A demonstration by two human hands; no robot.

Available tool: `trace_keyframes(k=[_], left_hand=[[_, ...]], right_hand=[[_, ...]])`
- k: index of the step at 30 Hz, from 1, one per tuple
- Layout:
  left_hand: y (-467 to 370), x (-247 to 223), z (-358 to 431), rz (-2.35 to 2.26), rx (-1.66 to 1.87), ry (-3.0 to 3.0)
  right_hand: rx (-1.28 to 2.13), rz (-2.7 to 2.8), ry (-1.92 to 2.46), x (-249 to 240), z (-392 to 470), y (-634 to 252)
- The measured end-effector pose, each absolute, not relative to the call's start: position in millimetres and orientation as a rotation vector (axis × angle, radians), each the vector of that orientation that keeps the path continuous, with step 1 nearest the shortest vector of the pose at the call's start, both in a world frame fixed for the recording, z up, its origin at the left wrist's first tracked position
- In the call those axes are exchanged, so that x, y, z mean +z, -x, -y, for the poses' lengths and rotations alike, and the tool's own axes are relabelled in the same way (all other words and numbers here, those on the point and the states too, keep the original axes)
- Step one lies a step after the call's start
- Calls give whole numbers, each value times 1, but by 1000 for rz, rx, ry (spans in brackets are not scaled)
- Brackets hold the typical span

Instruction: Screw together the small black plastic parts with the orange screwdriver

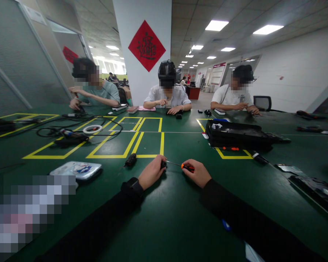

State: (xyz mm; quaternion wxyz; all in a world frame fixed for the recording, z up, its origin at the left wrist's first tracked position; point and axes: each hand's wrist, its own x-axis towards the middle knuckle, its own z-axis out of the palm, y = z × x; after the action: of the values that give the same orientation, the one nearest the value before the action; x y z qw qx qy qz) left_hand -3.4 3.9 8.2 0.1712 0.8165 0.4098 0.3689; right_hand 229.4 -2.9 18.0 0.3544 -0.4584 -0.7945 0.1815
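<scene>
My right hand (198,172) is closed round the orange-and-black handle of a screwdriver (188,167). The thin metal shaft points left toward my left hand (153,171). That hand is closed on a small black part (163,165), mostly covered by my fingers, so its kind is unclear. The screwdriver's tip lies at or very near this part; I cannot tell if it touches. Just left of my left hand, another small black part (131,160) lies on the green table (164,218).
A phone in a clear case (76,170) lies at the left, with black cables (71,136) and a white ring (92,129) behind. A black tray (235,133) and an orange screwdriver (231,148) are at right, near an opened electronic device (317,191). Three people sit across the table.
</scene>
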Motion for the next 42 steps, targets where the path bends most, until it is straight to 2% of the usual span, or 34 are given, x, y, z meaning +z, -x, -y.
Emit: trace_keyframes(k=[9,19,24,29,42], left_hand=[[4,14,-6,-1093,1114,-2012],[5,9,-8,-1086,1071,-2071],[5,12,-7,-1132,1101,-2009],[5,16,-4,-1133,1118,-1981],[3,10,-7,-1085,1135,-1937]], right_hand=[[469,2084,1109,20,7,-226],[450,2165,1095,21,9,-225],[317,2195,1090,26,13,-222],[365,2166,1032,26,14,-221],[290,2153,1172,22,12,-222]])
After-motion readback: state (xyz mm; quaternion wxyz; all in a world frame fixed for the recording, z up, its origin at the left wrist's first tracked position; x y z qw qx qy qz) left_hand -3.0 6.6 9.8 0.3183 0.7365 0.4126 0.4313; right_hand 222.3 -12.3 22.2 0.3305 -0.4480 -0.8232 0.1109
